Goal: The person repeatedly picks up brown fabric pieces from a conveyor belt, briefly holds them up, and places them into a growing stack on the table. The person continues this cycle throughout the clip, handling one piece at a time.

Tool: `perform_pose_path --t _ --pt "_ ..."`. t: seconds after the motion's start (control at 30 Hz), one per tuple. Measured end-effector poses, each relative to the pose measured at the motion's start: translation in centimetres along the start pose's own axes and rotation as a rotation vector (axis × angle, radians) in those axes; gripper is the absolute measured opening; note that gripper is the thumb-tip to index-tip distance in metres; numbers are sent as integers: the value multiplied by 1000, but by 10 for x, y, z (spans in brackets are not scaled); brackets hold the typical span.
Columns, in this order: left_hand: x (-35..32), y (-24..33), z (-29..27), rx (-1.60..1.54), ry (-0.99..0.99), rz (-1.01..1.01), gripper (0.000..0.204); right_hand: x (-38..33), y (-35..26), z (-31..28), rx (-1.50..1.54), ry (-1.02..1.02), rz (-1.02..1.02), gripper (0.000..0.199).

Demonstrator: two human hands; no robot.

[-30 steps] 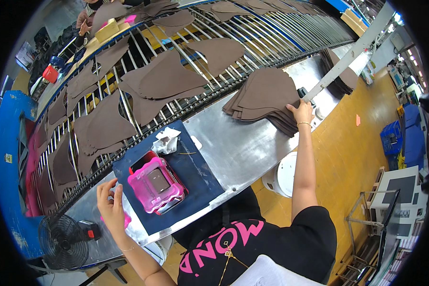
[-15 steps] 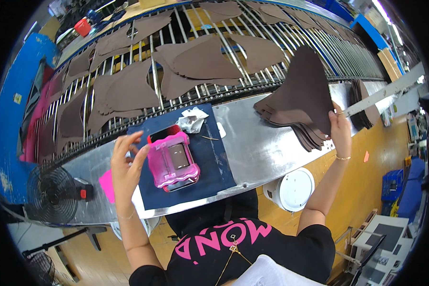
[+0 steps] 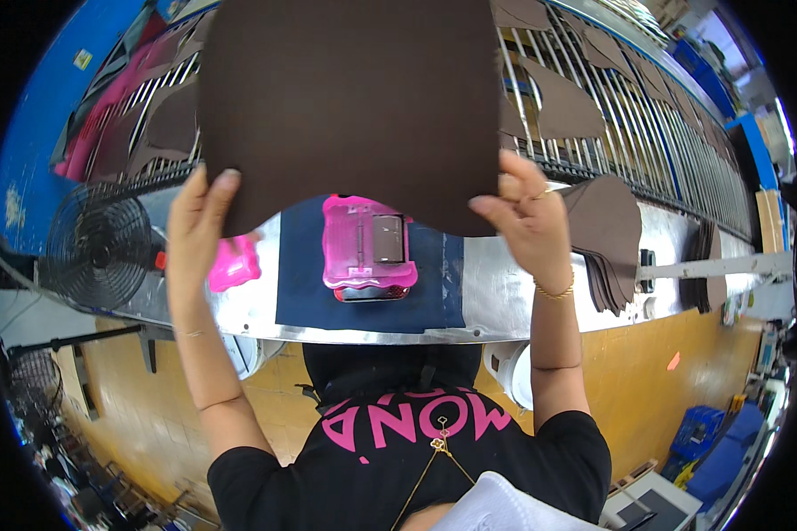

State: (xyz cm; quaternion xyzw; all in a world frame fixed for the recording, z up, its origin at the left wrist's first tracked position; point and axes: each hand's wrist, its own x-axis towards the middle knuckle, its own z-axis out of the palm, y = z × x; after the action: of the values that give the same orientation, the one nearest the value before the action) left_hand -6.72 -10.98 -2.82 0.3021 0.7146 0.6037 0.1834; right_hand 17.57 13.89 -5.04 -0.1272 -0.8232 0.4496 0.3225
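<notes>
Held up in front of me is a large dark brown cut sheet piece (image 3: 350, 106) with a curved lower edge. My left hand (image 3: 199, 226) pinches its lower left corner between thumb and fingers. At the lower right corner, my right hand (image 3: 530, 217) grips it the same way. Below the sheet, a pink, wavy-edged box (image 3: 345, 239) with a brown rectangular part in its opening sits on a dark blue mat (image 3: 305, 296). A stack of brown cut pieces (image 3: 607, 226) lies just right of my right hand. The raised sheet hides the middle of the roller rack.
A metal worktable (image 3: 496, 305) runs along my front. Behind it, a roller rack (image 3: 633, 111) carries more brown pieces. A black fan (image 3: 97, 248) and a pink object (image 3: 235, 264) are at the left. A white bar (image 3: 717, 267) crosses the right side near another dark stack (image 3: 704, 261).
The brown piece has come off the right-hand stack and now hangs in front of me. My left hand, empty before, has taken its left corner. The view has turned.
</notes>
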Motion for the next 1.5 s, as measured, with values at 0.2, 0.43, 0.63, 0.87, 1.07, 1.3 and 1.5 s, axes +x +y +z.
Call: perform_pose_path --t 0.2,0.43,0.63,0.87,1.07,1.3,1.5 --pt "-27 30 -77 263 123 49 20 10 -5 63 3 -138 -122 27" --pt "-38 18 -88 209 165 42 16 7 6 77 -104 -135 -213 14" --pt "-34 -15 -59 138 -7 -77 13 -15 18 35 -306 -132 -277 26" --pt "-13 -11 20 287 -300 -47 8 -81 49 -7 -318 -55 -37 14" --pt "1 -10 79 430 -485 437 13 -126 40 -64 -116 131 248 27" --pt "14 4 142 589 -524 564 14 -127 36 -164 -180 451 361 17" --pt "31 39 138 447 -329 427 43 -44 79 -242 -26 542 294 30"
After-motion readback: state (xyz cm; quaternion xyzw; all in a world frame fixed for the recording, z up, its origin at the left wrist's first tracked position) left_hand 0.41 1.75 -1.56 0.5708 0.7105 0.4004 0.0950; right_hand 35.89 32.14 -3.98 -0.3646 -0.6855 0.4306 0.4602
